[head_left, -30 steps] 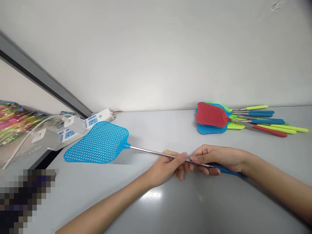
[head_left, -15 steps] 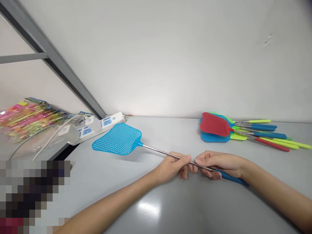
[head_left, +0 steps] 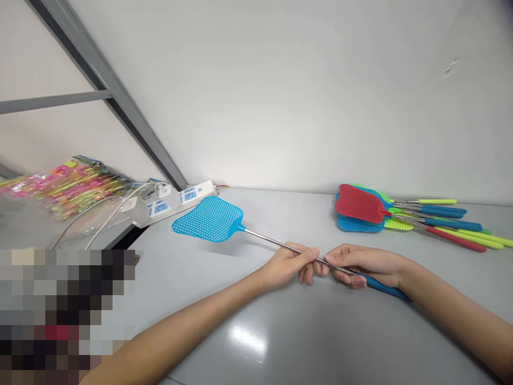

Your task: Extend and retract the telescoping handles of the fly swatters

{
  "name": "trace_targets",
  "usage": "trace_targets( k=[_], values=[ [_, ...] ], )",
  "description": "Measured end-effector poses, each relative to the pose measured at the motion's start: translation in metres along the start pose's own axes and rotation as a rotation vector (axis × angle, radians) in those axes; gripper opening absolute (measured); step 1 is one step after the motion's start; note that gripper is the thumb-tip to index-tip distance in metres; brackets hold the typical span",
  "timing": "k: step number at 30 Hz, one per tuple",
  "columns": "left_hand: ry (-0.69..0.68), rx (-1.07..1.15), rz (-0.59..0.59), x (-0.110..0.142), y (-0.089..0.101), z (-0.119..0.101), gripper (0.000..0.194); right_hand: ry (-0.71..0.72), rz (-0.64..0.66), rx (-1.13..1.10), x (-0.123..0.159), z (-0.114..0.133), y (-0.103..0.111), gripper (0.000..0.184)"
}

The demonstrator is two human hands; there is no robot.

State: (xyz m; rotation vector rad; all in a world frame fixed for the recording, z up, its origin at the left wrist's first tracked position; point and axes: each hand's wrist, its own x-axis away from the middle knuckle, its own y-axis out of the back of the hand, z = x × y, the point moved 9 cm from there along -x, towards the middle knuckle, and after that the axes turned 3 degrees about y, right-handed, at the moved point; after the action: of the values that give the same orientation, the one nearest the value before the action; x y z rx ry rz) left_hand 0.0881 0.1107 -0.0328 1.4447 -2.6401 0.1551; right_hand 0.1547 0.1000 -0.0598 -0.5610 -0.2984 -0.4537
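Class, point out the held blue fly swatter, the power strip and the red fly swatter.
Blue fly swatter (head_left: 207, 219), head view, mesh head.
Power strip (head_left: 199, 190), head view, white casing.
Red fly swatter (head_left: 358, 203), head view, mesh head.

Your swatter (head_left: 207, 219) is perforated blue plastic at the head, with a polished metal shaft (head_left: 280, 250) and a smooth blue grip (head_left: 385, 289). The table (head_left: 320, 342) beneath you looks glossy, the wall (head_left: 304, 96) matt.

Colourful fly swatters (head_left: 358, 204) lie piled well apart from a white power strip (head_left: 191, 194)
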Motion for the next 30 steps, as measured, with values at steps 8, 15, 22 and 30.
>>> trace_targets(
  k=[8,15,22,30],
  values=[
    [-0.012,0.001,0.010,0.0005,-0.0001,-0.0008,0.038,-0.005,0.001,-0.004,0.0002,0.0023,-0.0011,0.024],
    [-0.006,0.009,0.003,0.0000,0.0003,-0.0008,0.037,-0.006,-0.004,-0.004,0.0004,0.0004,0.0005,0.025],
    [-0.001,0.022,-0.005,0.0000,0.0015,0.0025,0.038,-0.005,0.001,-0.016,-0.0003,0.0010,-0.0014,0.025],
    [0.037,0.023,-0.009,-0.0012,0.0031,0.0035,0.037,-0.018,-0.014,-0.004,-0.0009,-0.0009,0.0015,0.025]
  ],
)
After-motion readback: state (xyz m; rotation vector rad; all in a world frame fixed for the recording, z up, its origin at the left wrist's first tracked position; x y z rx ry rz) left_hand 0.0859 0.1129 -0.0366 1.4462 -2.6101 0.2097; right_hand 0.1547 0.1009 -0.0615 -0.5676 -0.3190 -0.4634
